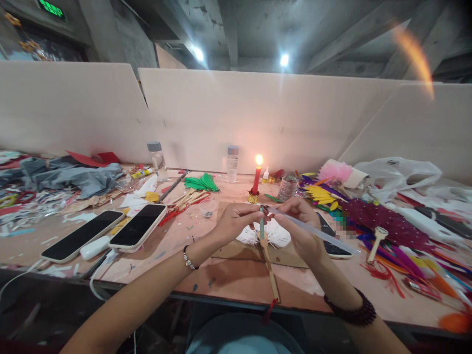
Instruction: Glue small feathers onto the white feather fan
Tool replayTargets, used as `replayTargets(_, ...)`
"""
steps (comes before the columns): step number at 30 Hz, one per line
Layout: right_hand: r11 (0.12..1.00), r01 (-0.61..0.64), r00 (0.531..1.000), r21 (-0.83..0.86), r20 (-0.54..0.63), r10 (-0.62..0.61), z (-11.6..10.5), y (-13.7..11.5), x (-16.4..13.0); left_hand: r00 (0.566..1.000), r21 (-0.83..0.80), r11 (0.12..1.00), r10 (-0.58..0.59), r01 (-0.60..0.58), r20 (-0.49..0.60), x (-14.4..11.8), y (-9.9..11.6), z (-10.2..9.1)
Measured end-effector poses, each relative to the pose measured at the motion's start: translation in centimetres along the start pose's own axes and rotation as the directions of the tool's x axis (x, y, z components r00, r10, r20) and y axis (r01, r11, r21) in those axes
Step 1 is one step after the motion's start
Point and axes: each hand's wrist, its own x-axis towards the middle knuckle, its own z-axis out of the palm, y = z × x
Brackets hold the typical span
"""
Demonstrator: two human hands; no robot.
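My left hand (239,220) is pinched closed around a small grey-green strip (262,223), which stands upright between the fingertips. Between the fingers and thumb of my right hand (304,226) is a long translucent glue stick (324,235), slanting down to the right. Its far end meets a small dark piece at my left fingertips, too small to make out. Below both hands lies a fan with white feathers (278,235), a wooden handle (272,275) and a dark red tassel (271,309). A brown board (236,251) is under the fan. Just beyond the hands burns a red candle (257,179).
Two phones (138,226) lie at left, and another phone (334,238) is beside my right wrist. Green feathers (202,182), clear bottles (232,164) and a jar (288,188) stand or lie farther back. Colourful feathers (391,223) and a plastic bag (400,177) crowd the right.
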Motion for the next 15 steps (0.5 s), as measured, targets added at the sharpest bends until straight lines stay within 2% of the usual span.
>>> replayTargets(8, 0.999, -0.026, 0.999, 0.021, 0.041, 0.025, -0.15, 0.35, 0.08, 1.000, 0.041, 0.999, -0.011, 0.011, -0.013, 0.00, -0.42, -0.13)
replayTargets(15, 1.000, -0.020, 1.000, 0.013, 0.018, 0.020, -0.03, 0.42, -0.10, 1.000, 0.092, 0.996, -0.004, 0.006, -0.021, -0.02, 0.19, -0.04)
